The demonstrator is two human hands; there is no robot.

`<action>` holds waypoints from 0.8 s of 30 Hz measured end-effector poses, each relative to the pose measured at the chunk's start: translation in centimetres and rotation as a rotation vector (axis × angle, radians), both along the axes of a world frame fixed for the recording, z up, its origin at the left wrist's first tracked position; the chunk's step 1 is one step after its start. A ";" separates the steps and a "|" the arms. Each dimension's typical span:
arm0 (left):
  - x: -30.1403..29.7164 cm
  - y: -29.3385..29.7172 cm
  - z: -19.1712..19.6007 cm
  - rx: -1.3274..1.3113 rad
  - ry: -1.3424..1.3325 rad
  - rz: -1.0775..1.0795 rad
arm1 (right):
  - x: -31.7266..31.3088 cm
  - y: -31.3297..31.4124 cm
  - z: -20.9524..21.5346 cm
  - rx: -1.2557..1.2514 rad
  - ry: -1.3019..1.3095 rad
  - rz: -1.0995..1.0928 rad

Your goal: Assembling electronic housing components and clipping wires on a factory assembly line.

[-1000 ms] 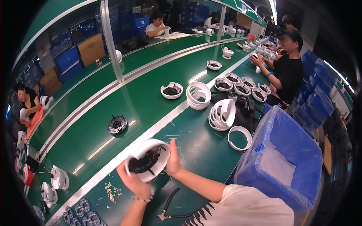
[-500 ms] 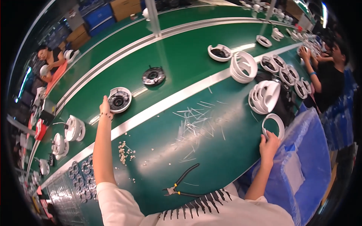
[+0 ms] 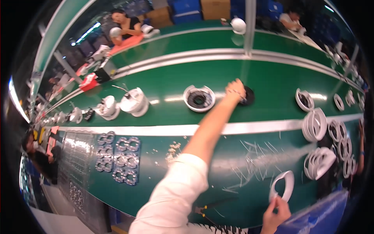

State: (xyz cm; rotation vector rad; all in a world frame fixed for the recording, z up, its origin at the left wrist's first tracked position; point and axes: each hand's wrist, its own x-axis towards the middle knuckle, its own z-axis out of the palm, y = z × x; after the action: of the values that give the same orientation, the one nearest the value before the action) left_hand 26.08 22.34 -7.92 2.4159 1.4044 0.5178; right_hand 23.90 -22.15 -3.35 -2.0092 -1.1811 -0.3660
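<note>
Green conveyor belt [image 3: 163, 82]: my left hand [image 3: 235, 89] reaches to 12 o'clock, fingers closing on the black round part [image 3: 248, 96], while my right hand [image 3: 276, 212] at 5 o'clock grips a white ring [image 3: 283, 186]; next, I judge, comes lifting the part back.

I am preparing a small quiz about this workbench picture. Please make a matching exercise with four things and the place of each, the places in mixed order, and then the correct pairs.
Things:
1. black round part
2. white ring
3. pliers
4. white round housing

Places:
A. on the bench near the lower edge, beside the white sleeve
B. held by the right hand
C. under the left hand on the belt
D. on the belt, just left of the left hand

Pairs: 1-C, 2-B, 3-A, 4-D
</note>
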 end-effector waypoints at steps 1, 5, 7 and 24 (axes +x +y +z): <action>1.0 0.1 -1.0 -0.055 0.024 0.047 | -0.8 0.3 -0.8 -0.052 0.089 0.052; 1.9 -2.1 0.1 -0.094 -0.050 -0.005 | 0.0 0.3 -1.6 -0.550 0.583 0.092; 0.1 -0.8 -0.3 0.028 -0.213 -0.099 | 0.5 0.1 -2.7 -0.256 0.268 0.234; -11.5 -22.4 6.0 -1.080 -1.322 -0.386 | 2.8 7.4 1.8 0.475 0.931 0.403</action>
State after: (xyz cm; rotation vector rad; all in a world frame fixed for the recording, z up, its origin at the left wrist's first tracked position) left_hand 14.56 -0.02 -1.88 0.9545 0.3625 0.7401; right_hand 26.66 -14.80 -1.57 -1.2235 -0.7525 0.4281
